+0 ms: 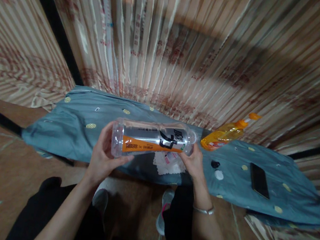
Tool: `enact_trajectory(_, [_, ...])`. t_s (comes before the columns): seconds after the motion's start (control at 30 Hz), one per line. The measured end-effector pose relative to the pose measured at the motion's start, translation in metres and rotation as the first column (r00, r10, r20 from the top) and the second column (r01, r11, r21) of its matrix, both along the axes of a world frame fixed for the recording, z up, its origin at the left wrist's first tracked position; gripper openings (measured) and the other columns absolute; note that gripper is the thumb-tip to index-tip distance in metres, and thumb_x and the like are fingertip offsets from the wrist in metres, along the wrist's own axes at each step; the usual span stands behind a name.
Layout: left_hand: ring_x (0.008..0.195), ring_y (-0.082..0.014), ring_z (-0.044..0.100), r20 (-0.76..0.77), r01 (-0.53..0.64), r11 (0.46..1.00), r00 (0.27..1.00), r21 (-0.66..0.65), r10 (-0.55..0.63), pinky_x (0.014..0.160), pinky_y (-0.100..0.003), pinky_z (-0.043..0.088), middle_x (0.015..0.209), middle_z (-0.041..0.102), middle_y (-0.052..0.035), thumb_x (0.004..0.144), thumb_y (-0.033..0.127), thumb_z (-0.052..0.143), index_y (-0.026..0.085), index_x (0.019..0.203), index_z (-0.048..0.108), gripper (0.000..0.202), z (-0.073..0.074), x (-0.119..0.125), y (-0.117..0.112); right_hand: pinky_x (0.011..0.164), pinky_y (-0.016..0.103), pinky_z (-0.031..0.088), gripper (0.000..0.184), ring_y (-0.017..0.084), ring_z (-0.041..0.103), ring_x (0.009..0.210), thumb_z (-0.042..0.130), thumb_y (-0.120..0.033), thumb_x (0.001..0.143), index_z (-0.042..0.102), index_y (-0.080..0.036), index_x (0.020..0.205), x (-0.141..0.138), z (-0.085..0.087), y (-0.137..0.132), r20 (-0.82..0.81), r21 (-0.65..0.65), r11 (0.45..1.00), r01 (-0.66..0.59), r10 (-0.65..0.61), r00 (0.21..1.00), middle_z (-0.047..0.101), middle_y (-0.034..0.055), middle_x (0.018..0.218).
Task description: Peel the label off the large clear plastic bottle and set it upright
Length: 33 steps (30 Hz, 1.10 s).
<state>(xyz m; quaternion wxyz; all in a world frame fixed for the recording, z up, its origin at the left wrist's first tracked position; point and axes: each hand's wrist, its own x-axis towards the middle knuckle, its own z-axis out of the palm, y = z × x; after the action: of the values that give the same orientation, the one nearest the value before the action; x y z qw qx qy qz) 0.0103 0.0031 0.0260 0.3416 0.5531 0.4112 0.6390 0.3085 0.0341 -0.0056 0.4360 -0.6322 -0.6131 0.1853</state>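
A clear plastic bottle (147,137) with an orange and silver label lies sideways in the air between my two hands, above the cloth-covered table. My left hand (106,150) grips its base end, thumb underneath in front. At the neck end, on the right, my right hand (193,160) has its fingers closed on the bottle; some of them are hidden behind it. Below the bottle, partly covered by it, a white scallop-edged cloth or paper (167,166) with pink print rests on the table.
An orange pump bottle (221,135) stands at the back right. A small black item (215,164), a white round cap-like disc (218,175) and a dark phone (260,180) lie on the blue-green tablecloth (81,111). Behind hangs a pleated curtain (190,51).
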Motion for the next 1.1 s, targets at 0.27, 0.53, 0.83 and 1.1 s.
enact_trajectory(0.27, [0.12, -0.0329, 0.065, 0.0, -0.012, 1.0, 1.0, 0.005, 0.012, 0.093, -0.041, 0.061, 0.133, 0.064, -0.013, 0.051, 0.04, 0.098, 0.023, 0.135, 0.057, 0.095, 0.0018, 0.0014, 0.0002, 0.085, 0.045, 0.055, 0.052, 0.032, 0.07, 0.096, 0.07, -0.047, 0.072, 0.063, -0.019, 0.115, 0.0007, -0.0014, 0.0016, -0.004, -0.011, 1.0, 0.019, -0.019, 1.0, 0.075, 0.0095, 0.101])
enact_trajectory(0.53, [0.121, -0.0332, 0.064, 0.001, 0.003, 1.0, 1.0, 0.0, -0.003, 0.096, -0.042, 0.06, 0.134, 0.064, -0.013, 0.051, 0.04, 0.098, 0.023, 0.135, 0.056, 0.095, 0.0028, 0.0018, -0.0007, 0.083, 0.043, 0.054, 0.049, 0.031, 0.069, 0.091, 0.07, -0.048, 0.071, 0.063, -0.02, 0.11, 0.0007, -0.0009, 0.0018, -0.003, -0.015, 1.0, 0.02, -0.02, 1.0, 0.075, 0.0083, 0.097])
enact_trajectory(0.83, [0.121, -0.0321, 0.065, -0.017, 0.009, 0.999, 1.0, 0.043, -0.008, 0.095, -0.04, 0.06, 0.133, 0.065, -0.0131, 0.052, 0.037, 0.098, 0.023, 0.136, 0.056, 0.095, 0.0007, 0.0004, 0.0005, 0.083, 0.042, 0.055, 0.047, 0.03, 0.069, 0.09, 0.071, -0.049, 0.071, 0.064, -0.021, 0.108, 0.0016, -0.0036, 0.0023, -0.001, 0.016, 1.0, 0.025, -0.025, 1.0, 0.075, 0.006, 0.093])
enact_trajectory(1.1, [0.12, -0.0316, 0.065, -0.008, 0.02, 0.999, 1.0, 0.048, -0.02, 0.093, -0.041, 0.061, 0.134, 0.064, -0.0127, 0.053, 0.036, 0.098, 0.025, 0.137, 0.056, 0.094, -0.0001, 0.0002, 0.0007, 0.083, 0.044, 0.055, 0.054, 0.032, 0.07, 0.092, 0.072, -0.051, 0.07, 0.063, -0.019, 0.113, 0.0021, -0.0055, 0.0037, -0.006, 0.025, 0.999, 0.021, -0.021, 1.0, 0.076, 0.0092, 0.097])
